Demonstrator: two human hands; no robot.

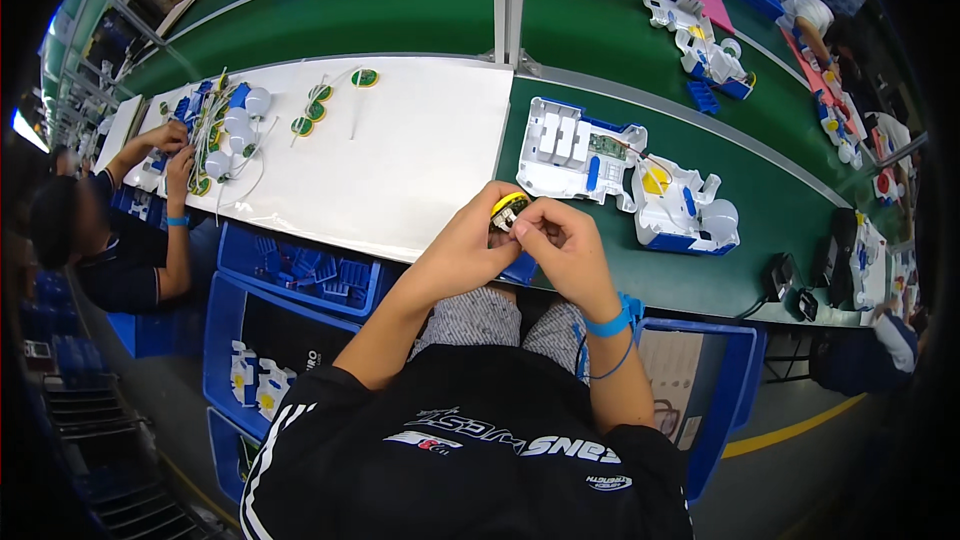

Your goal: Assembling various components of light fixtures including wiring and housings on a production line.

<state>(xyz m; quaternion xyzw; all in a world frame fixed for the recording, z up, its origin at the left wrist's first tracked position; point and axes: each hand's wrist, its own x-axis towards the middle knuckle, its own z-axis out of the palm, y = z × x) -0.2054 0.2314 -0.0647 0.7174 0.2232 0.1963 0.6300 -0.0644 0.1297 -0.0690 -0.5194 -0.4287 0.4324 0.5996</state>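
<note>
In front of my body, near the bench edge, my left hand (468,245) grips a small round circuit board part with a yellow rim (509,206). A whitish metal piece shows on its face. The fingertips of my right hand (562,248) are pinched together against the same part; whether they hold a smaller piece there is hidden. Just beyond my hands lies an opened white and blue plastic housing, its left half (545,175) holding white blocks and a green board. Thin wires run to its right half (672,230), which has a yellow disc and a white dome.
White sheeting (420,140) covers the bench at left, with several round green boards (318,94) on it. A co-worker (110,230) handles wired parts at far left. Blue bins (300,312) stand below the bench edge. A metal post (508,0) rises behind; a black device (778,275) sits right.
</note>
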